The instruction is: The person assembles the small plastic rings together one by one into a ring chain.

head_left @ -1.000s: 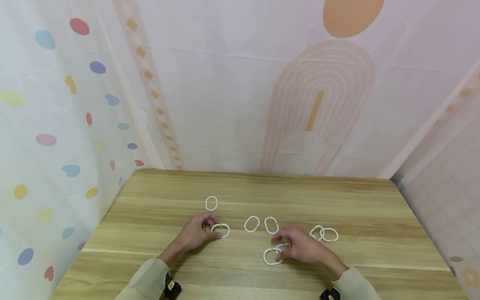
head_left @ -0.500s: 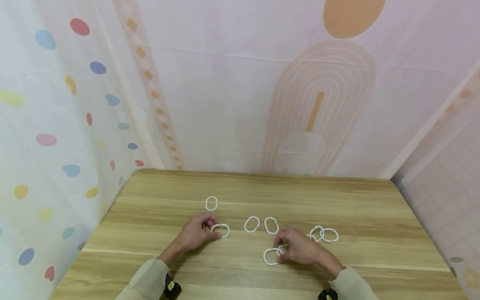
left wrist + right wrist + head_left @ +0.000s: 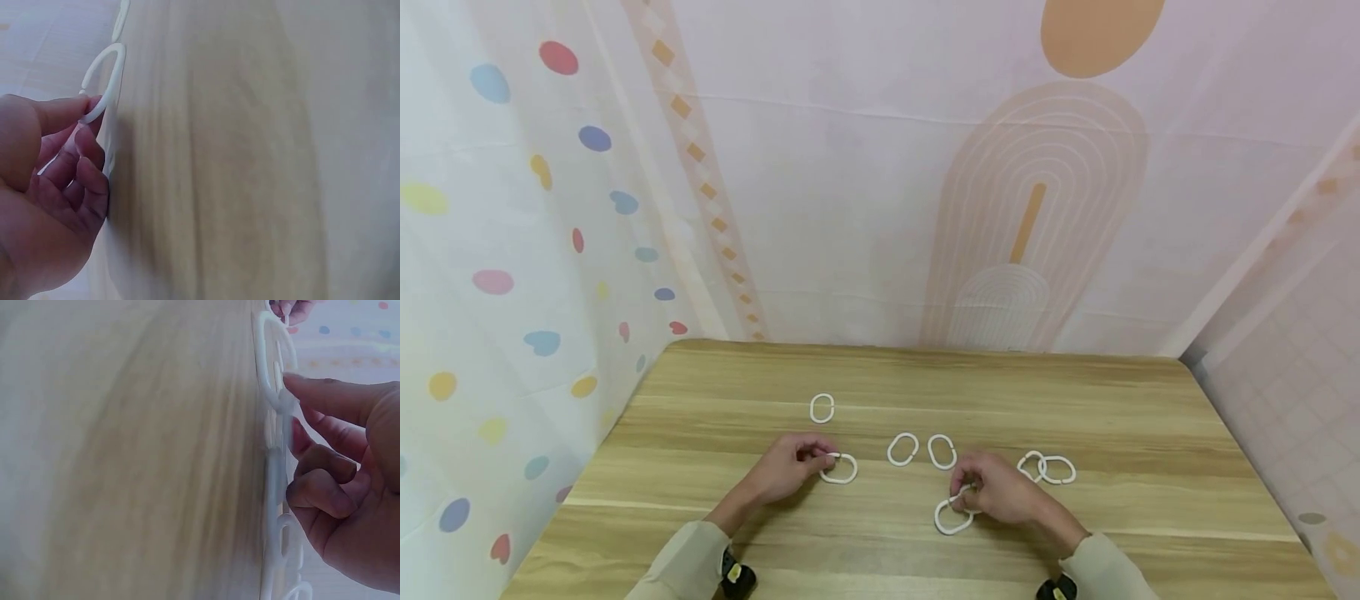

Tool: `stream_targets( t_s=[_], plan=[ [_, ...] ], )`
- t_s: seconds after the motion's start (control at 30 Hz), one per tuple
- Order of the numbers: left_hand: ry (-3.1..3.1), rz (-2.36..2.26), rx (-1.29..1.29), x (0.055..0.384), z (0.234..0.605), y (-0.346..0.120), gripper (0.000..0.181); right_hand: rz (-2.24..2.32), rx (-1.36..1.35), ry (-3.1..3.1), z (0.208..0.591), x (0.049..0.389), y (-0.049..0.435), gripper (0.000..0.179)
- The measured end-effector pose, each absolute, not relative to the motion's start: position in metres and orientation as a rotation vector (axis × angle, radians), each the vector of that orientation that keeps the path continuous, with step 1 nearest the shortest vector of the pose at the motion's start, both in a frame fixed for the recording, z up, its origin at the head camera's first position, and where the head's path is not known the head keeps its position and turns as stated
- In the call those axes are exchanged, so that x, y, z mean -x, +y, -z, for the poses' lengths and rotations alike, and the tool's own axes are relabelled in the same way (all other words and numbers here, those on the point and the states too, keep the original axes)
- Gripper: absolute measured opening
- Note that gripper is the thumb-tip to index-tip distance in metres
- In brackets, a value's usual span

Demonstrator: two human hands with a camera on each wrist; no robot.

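Note:
With thumb and fingertips my left hand pinches the left end of a white oval plastic link low over the table. In the left wrist view that link stands tilted, a gap showing in its ring near the thumb. My right hand pinches the upper right side of another white link, which leans off the tabletop. Its thumb and index finger meet on the link in the right wrist view. Part of a further link shows beneath the right hand, mostly hidden; whether the two are joined I cannot tell.
Two single links, the left one and the right one, lie between the hands. One more link lies beyond the left hand. Two interlocked links rest at the right. A patterned curtain borders the wooden table.
My left thumb has shifted up to the link's end, and the link has dropped slightly nearer me. The right hand's link has moved a little right and tilted up.

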State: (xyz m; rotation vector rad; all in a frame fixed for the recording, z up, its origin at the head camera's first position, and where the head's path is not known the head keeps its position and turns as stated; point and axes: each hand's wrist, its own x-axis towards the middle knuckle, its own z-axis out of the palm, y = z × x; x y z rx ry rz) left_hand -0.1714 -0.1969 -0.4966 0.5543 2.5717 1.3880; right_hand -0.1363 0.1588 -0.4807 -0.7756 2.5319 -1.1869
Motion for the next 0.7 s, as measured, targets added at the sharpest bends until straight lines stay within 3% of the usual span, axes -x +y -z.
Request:
stream_targets(
  t_s=[0.13, 0.3, 0.7],
  plan=[
    [2.548, -1.399, -0.549, 0.17, 0.493, -0.196, 0.009, 1.209, 0.766, 2.505, 0.48, 0.137, 0.16, 0.013],
    [2.508, -1.404, -0.568, 0.167, 0.49, -0.193, 0.011, 1.121, 0.815, 2.548, 0.48, 0.138, 0.161, 0.022],
    [2.46, -1.393, -0.58, 0.163, 0.483, -0.182, 0.013, 1.021, 0.829, 2.611, 0.482, 0.137, 0.16, 0.016]
  ],
)
